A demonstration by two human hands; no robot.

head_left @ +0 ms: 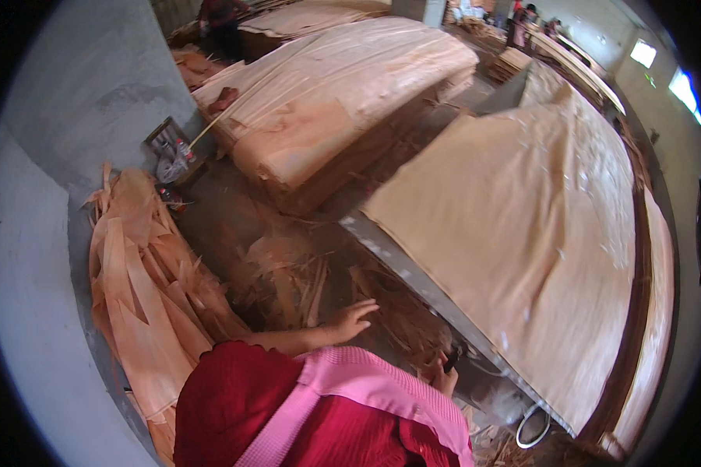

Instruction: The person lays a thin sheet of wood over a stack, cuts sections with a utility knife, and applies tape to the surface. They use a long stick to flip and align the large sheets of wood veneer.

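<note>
No lettering can be read.
Beyond the left hand (350,321), well off to its left, a small bottle (184,150) bears a reddish patch (188,155) like a label; any print there is too small to make out.

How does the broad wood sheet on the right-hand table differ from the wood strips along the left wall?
The sheet is broad; the strips are narrow and ragged. The sheet lies spread over the table; the strips are heaped by the wall. Both look thin.
</note>
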